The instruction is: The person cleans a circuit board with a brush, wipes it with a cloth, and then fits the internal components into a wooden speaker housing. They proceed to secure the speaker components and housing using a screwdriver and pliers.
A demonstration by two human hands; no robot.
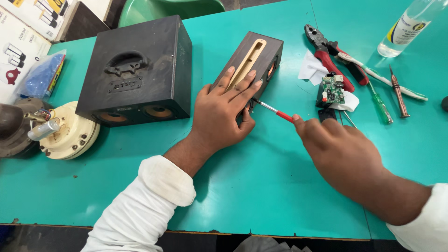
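Note:
A small dark wooden speaker box (261, 53) with a long pale slot on top lies on the teal table (261, 186). My left hand (226, 109) rests flat on its near end, fingers spread, holding it down. My right hand (338, 149) grips a thin screwdriver with a red handle (275, 111). Its metal tip points left into the box's near face, just under my left fingers. Both arms wear white sleeves.
A larger black speaker box (137, 70) stands at left, beside a cream round motor part (70, 135). At right lie red-handled pliers (333, 58), a green circuit board (332, 88), a green screwdriver (380, 105), a brown tool (399, 91), a toothbrush and a clear bottle (410, 25).

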